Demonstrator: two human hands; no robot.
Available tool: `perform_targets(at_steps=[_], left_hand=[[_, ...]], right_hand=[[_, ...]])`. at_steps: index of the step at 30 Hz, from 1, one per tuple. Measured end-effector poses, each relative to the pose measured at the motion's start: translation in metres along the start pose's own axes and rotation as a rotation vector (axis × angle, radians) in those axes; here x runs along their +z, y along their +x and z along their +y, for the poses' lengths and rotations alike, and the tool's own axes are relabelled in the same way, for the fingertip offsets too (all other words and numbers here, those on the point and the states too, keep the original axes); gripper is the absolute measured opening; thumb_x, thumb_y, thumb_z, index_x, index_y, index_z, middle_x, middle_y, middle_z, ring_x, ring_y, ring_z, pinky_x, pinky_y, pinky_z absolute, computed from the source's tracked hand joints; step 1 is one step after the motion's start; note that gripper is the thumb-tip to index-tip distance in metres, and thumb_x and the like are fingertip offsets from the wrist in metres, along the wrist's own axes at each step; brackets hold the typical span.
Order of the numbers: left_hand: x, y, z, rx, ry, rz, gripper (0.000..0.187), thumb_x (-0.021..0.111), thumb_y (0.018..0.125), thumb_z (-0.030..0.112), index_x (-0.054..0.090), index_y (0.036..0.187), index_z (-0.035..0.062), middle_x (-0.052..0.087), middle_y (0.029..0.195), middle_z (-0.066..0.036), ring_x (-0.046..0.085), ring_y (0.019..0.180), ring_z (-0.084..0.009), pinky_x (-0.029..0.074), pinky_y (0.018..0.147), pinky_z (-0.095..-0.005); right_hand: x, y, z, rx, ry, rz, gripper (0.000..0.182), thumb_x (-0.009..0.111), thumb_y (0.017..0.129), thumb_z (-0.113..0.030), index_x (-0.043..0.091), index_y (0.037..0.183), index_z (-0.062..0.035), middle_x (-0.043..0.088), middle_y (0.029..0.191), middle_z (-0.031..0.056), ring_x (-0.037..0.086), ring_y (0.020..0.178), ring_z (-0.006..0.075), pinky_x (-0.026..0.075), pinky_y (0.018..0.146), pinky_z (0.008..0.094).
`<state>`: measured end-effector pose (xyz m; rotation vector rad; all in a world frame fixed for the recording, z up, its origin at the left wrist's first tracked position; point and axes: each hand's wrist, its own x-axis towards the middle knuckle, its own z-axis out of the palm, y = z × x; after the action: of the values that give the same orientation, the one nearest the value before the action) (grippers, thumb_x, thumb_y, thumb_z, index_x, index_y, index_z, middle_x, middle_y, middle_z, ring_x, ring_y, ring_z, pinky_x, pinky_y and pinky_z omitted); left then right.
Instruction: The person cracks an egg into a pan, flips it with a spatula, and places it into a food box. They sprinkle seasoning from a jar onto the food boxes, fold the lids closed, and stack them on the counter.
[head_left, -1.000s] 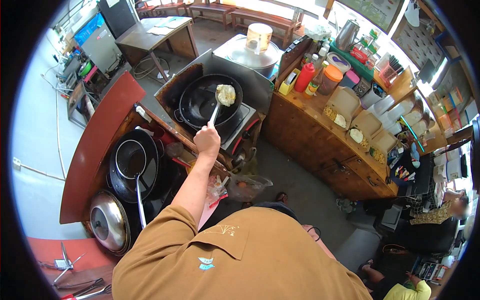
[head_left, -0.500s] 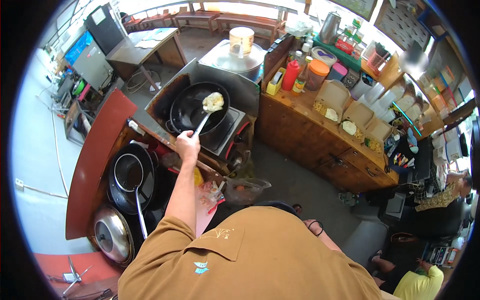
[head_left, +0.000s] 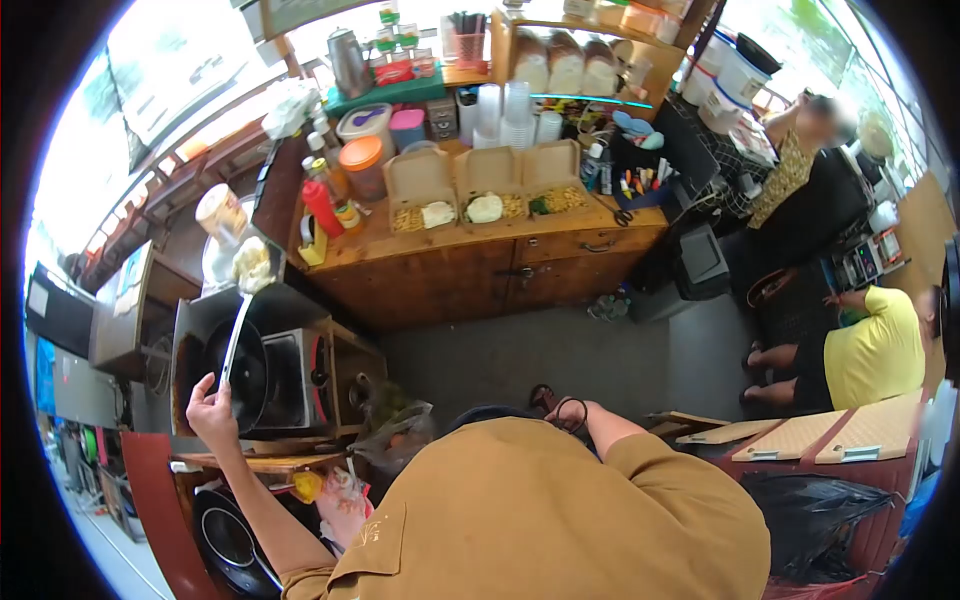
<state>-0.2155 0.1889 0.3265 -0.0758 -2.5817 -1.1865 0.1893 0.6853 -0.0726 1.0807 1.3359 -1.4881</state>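
My left hand is closed around the handle of a long metal spatula, held out at the left. A fried egg, white with browned patches, rests on the far end and covers the spatula's head. Below it a black wok sits on the stove. My right hand hangs beside my body with a dark band at the wrist; its fingers are mostly hidden. Three open takeaway boxes stand on the wooden counter. Noodle-like food lies in them, with a fried egg in the left and middle ones.
A red sauce bottle and an orange-lidded jar stand left of the boxes. Plastic cups are stacked behind. Scissors lie at the counter's right. One person in a yellow shirt and another in patterned clothing are at the right.
My view and body have turned right, toward the counter. The spatula with the fried egg has been raised from over the wok and now points toward the counter's left end.
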Motion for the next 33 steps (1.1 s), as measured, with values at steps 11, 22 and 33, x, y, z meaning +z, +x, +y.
perform_targets(at_steps=[11, 22, 33], left_hand=[[0.291, -0.047, 0.195, 0.255, -0.251, -0.476, 0.032, 0.078, 0.079, 0.012, 0.071, 0.107, -0.0034, 0.069, 0.069, -0.006, 0.058, 0.058, -0.0078, 0.045, 0.054, -0.0234], [0.485, -0.096, 0.252, 0.484, 0.036, -0.595, 0.031, 0.073, 0.082, 0.021, 0.071, 0.109, 0.0075, 0.072, 0.081, -0.014, 0.071, 0.076, -0.0299, 0.055, 0.076, -0.0411], [0.493, -0.095, 0.263, 0.621, 0.199, -0.624, 0.026, 0.069, 0.084, 0.022, 0.071, 0.108, 0.0128, 0.072, 0.082, -0.014, 0.070, 0.083, -0.0348, 0.054, 0.078, -0.0458]], right_hand=[[-0.087, -0.079, 0.056, -0.042, 0.448, 0.150, 0.033, 0.071, 0.090, -0.037, 0.065, 0.080, -0.0058, 0.055, 0.064, 0.0034, 0.053, 0.047, 0.0178, 0.047, 0.049, 0.0311], [-0.131, -0.058, 0.172, -0.001, 0.515, 0.276, 0.023, 0.057, 0.094, -0.026, 0.067, 0.087, -0.0068, 0.069, 0.076, 0.0042, 0.064, 0.059, 0.0184, 0.048, 0.051, 0.0357], [-0.157, -0.061, 0.159, -0.080, 0.610, 0.272, 0.027, 0.065, 0.094, -0.027, 0.068, 0.105, -0.0033, 0.070, 0.090, 0.0119, 0.058, 0.054, 0.0198, 0.046, 0.048, 0.0353]])
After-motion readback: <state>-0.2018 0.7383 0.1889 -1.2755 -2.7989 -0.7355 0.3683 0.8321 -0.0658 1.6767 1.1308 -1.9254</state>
